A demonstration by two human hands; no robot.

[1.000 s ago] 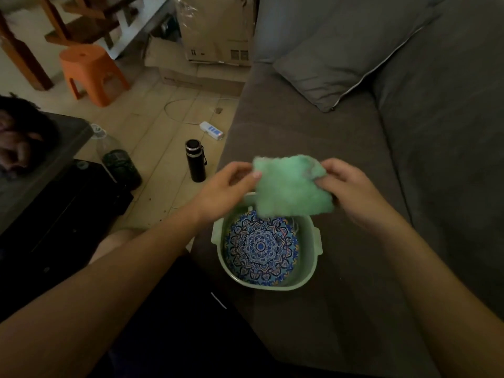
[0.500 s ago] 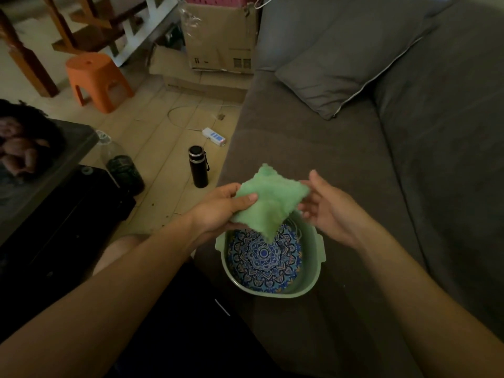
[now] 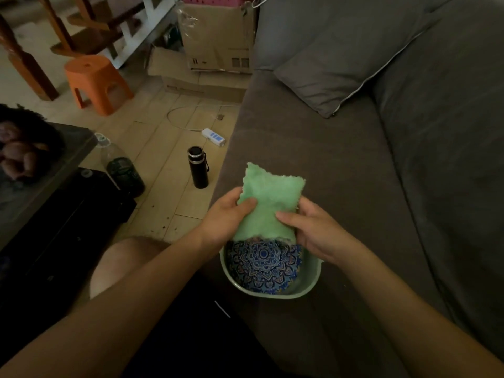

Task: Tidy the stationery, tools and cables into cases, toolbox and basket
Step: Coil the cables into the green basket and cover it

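Note:
A fluffy green cloth [image 3: 268, 199] is held folded over a pale green basin [image 3: 313, 285] that sits on the grey sofa seat [image 3: 327, 165]. My left hand [image 3: 225, 218] grips the cloth's left edge, thumb on top. My right hand [image 3: 313, 230] holds the right edge, thumb across the front. Inside the basin lies a blue patterned plate [image 3: 263, 264], its far part covered by the cloth.
A grey cushion [image 3: 341, 69] leans at the sofa's back. On the tiled floor stand a black flask [image 3: 198, 167], a white power strip [image 3: 214, 137] with its cable, a plastic bottle [image 3: 122, 170], an orange stool [image 3: 95, 80] and cardboard boxes [image 3: 218, 39]. A dark table [image 3: 41, 170] is at left.
The cloth went from spread between both hands to folded into a narrower upright shape. Both hands moved closer together and lower over the basin.

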